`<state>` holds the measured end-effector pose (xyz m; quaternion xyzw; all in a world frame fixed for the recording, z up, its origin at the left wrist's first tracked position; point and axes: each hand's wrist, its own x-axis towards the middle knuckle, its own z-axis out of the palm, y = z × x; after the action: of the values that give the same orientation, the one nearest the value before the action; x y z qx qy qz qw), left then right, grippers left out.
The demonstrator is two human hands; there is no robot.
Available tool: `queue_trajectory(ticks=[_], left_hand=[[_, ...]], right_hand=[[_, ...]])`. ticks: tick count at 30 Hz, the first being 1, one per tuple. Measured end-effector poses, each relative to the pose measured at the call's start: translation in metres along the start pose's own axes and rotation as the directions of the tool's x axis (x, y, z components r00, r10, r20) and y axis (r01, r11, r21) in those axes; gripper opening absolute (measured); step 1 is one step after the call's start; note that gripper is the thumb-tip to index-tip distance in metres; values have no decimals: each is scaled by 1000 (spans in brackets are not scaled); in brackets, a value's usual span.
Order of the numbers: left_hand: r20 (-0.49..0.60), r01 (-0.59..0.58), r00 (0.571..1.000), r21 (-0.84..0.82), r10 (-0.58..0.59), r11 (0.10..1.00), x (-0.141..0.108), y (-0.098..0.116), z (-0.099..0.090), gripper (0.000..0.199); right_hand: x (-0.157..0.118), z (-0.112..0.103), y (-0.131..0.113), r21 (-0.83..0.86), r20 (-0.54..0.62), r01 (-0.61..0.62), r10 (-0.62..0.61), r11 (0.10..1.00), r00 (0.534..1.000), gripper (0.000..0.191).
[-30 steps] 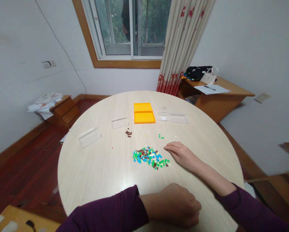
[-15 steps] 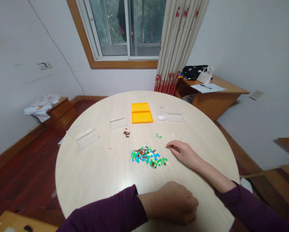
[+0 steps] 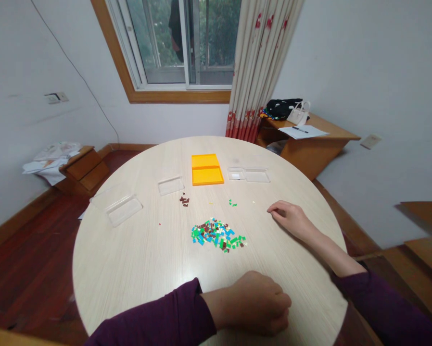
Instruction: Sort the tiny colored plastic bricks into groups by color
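My left hand (image 3: pixel 257 302) rests in a loose fist near the table's front edge, with nothing visible in it. Over the right part of the table, my right hand (image 3: pixel 290 218) has thumb and forefinger pinched together; whatever is between the fingertips is too small to make out. A mixed pile of small green, blue, brown and cream pieces (image 3: pixel 216 234) lies mid-table, left of my right hand. Behind it are a few brown pieces (image 3: pixel 184 200), some green pieces (image 3: pixel 232 203) and one yellow piece (image 3: pixel 211 203). A tiny red piece (image 3: pixel 160 224) sits to the left.
An open yellow case (image 3: pixel 208 176) stands at the back of the round table (image 3: pixel 129 259). Clear plastic boxes lie at the far left (image 3: pixel 124 210), left of the case (image 3: pixel 171 186) and right of it (image 3: pixel 257 175). A side desk (image 3: pixel 331 127) is behind on the right.
My right hand has moved right and slightly away from the pile, still pinched. My left hand stays in a fist at the front. The camera view has shifted slightly.
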<state>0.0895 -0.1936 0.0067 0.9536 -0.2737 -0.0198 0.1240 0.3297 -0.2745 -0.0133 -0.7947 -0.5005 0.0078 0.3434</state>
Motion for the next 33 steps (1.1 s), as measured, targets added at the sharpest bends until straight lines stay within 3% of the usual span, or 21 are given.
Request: queue_trajectory(ticks=[4,10,15,26,30,33], left_hand=[[-20,-1,1000,-1,1,1000,-1,0,0,26],[24,11,1000,-1,-11,1000,-1,1,-1,28],[-18,24,1000,0,-24,1000,-1,1,3,26],[-15,-9,1000,0,9,1000,-2,0,2,27],[-19,0,1000,14,1,1000,-2,0,3,26],[-14,-10,1000,20,10,1000,-2,1,1,25]], right_hand=[[14,-2,16,43,-57,-94,97,995,994,17],[24,7,20,75,-96,-112,119,991,988,22],[20,8,21,63,-132,-104,111,993,985,21],[18,8,6,-38,-201,25,-32,999,979,12],[13,13,-1,-176,-166,132,-162,975,973,18],[9,15,-2,-266,-110,141,-176,954,978,21]])
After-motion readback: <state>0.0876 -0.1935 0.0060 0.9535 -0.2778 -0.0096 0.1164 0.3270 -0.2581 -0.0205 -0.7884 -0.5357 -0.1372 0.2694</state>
